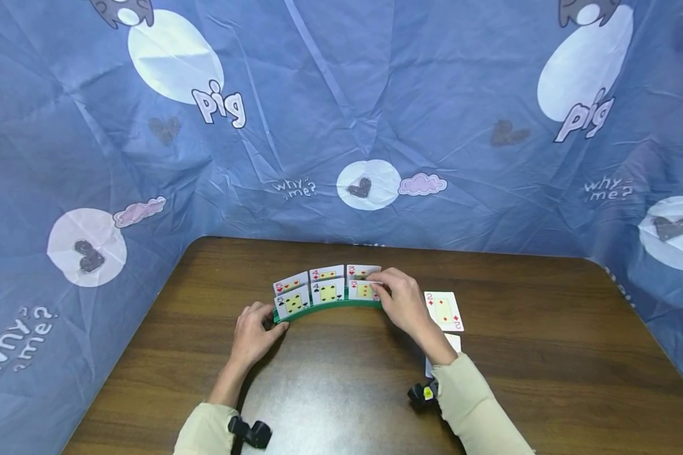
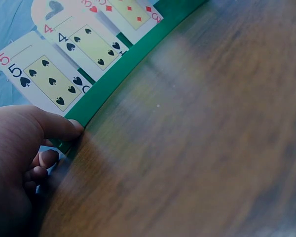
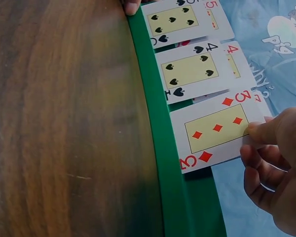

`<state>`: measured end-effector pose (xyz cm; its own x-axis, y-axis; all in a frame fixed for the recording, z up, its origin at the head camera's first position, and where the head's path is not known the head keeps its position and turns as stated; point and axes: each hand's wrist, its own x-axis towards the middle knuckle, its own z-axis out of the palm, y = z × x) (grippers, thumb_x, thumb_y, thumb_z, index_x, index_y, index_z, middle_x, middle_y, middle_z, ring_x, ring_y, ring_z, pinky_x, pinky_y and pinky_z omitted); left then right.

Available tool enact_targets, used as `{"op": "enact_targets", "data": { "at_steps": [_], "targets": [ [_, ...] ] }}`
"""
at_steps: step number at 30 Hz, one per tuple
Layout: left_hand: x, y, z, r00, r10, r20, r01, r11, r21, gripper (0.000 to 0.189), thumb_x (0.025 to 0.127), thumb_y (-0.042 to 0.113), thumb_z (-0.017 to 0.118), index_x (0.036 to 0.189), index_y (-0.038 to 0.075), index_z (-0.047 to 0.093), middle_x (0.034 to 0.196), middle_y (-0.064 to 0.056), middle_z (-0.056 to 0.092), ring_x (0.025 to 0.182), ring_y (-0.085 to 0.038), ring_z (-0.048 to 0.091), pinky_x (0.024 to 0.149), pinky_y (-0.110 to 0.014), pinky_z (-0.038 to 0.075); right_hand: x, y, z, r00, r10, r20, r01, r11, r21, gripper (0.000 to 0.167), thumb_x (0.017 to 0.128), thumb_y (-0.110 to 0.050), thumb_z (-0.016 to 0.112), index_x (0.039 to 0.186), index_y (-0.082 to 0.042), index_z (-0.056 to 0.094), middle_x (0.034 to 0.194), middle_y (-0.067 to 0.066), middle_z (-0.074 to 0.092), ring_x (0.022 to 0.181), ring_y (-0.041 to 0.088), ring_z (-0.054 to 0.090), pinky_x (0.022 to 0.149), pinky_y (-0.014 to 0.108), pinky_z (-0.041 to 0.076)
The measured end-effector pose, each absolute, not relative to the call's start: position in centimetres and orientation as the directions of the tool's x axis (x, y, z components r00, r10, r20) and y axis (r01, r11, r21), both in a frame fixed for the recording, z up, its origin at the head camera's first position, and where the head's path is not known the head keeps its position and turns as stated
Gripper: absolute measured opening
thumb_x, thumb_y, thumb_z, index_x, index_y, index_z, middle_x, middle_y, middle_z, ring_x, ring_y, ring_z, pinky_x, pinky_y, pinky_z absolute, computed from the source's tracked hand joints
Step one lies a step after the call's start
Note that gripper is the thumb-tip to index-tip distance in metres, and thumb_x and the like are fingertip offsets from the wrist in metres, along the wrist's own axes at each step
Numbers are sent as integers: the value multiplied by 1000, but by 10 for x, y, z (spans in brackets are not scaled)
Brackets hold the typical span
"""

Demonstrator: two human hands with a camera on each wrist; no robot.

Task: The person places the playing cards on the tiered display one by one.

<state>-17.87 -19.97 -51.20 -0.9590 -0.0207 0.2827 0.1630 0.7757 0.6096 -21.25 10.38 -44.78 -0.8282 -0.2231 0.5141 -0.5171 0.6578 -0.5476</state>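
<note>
A curved green card holder (image 1: 332, 305) stands on the table with playing cards upright in two rows. Its front row has the five of spades (image 2: 52, 81), the four of spades (image 3: 190, 69) and, at the right, the three of diamonds (image 3: 214, 129). Behind them show a red five, a red four and a red three, mostly covered. My left hand (image 1: 253, 335) grips the holder's left end, thumb on the front side. With thumb and fingers, my right hand (image 1: 405, 304) pinches the three of diamonds at its upper right edge; the card's lower edge meets the holder.
The two of diamonds (image 1: 444, 311) lies face up on the wooden table (image 1: 546, 354), right of my right hand. Another card (image 1: 454, 342) lies nearer, partly hidden under my right wrist. Blue printed cloth (image 1: 319, 126) hangs behind and beside the table.
</note>
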Motion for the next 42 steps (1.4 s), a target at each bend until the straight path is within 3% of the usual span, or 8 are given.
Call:
{"op": "enact_targets", "data": {
  "at_steps": [13, 23, 42],
  "targets": [
    [-179, -198, -511, -959, -20, 283, 164, 776, 609, 23, 73, 14, 82, 91, 3, 73, 80, -8, 61, 77, -21, 50, 76, -37, 38, -211, 105, -451, -850, -231, 474, -485, 694, -532, 15, 91, -10, 71, 105, -10, 77, 102, 7, 75, 95, 23, 72, 83, 41, 56],
    [-177, -198, -510, -964, -24, 265, 147, 782, 606, 22, 74, 14, 82, 91, 3, 73, 83, -9, 63, 79, -21, 50, 77, -38, 38, -209, 119, -437, -830, -216, 513, -503, 686, -525, 20, 88, -8, 74, 107, -8, 75, 97, 8, 73, 80, 15, 65, 71, 33, 53],
    [-177, -198, -511, -961, -21, 276, 156, 782, 603, 19, 74, 14, 82, 85, 4, 71, 80, -8, 61, 76, -20, 49, 76, -37, 37, -187, 190, -429, -844, -114, 524, -434, 719, -543, 22, 84, 0, 74, 106, -3, 74, 93, 10, 72, 73, 14, 62, 63, 26, 52]
  ]
}}
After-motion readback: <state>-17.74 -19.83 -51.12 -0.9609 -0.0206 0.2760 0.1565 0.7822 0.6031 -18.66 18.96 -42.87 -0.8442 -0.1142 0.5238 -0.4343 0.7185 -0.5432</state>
